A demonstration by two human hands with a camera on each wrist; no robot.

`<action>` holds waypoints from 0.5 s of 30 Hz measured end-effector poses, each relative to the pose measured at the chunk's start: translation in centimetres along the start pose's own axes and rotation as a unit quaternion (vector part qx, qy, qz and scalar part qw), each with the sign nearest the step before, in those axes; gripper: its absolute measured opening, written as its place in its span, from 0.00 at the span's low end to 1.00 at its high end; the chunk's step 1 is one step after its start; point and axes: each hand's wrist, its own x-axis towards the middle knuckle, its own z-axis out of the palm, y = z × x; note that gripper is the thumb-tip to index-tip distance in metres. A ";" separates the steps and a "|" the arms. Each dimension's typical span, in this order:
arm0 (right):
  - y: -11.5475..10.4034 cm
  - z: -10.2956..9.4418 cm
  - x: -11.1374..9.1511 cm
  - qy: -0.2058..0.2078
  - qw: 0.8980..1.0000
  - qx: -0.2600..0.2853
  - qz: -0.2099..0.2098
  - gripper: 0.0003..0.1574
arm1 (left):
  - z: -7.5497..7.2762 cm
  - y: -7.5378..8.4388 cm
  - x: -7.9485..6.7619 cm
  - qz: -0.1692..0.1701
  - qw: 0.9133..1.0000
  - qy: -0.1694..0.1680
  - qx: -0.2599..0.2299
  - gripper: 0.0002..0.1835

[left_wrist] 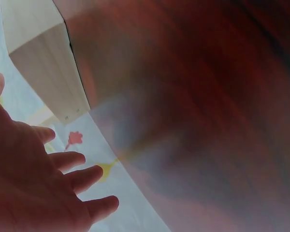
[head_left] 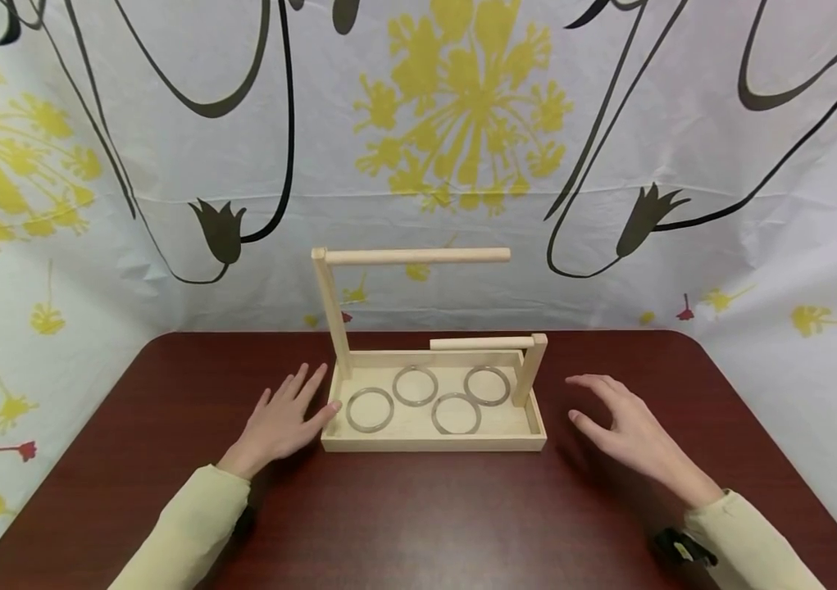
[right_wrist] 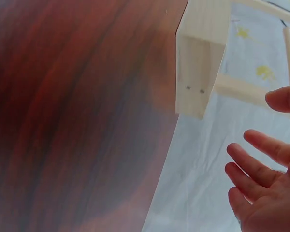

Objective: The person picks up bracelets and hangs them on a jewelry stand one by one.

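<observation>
A shallow wooden tray [head_left: 433, 445] sits mid-table, with several greyish rings [head_left: 370, 430] lying flat inside. From its left end rises a tall post [head_left: 333, 315] bearing a horizontal dowel [head_left: 418, 256] that points right. A shorter post [head_left: 531, 370] at the right end carries another dowel [head_left: 481, 343], pointing left. My left hand [head_left: 278, 426] is beside the tray's left end, fingers spread, its thumb tip overlapping the tray edge in the head view. To the right of the tray, my right hand [head_left: 628, 430] has loosely extended fingers and holds nothing.
The dark red-brown table [head_left: 418, 524] has rounded far corners. Behind it and along both sides hangs a white cloth [head_left: 418, 172] with yellow and dark plant prints. A small dark device [head_left: 684, 547] is at the right sleeve.
</observation>
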 end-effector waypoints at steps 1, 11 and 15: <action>-0.2 0.1 0.0 0.002 1.000 0.001 -0.003 0.25 | 0.1 0.1 0.0 0.001 1.000 -0.004 -0.001 0.42; -1.5 1.6 0.0 -0.013 0.998 0.038 -0.050 0.27 | 0.6 1.0 0.4 0.006 1.000 -0.027 0.008 0.47; -2.1 2.2 0.1 -0.028 0.997 0.049 -0.059 0.26 | 0.6 1.1 0.5 0.005 0.999 -0.037 0.016 0.48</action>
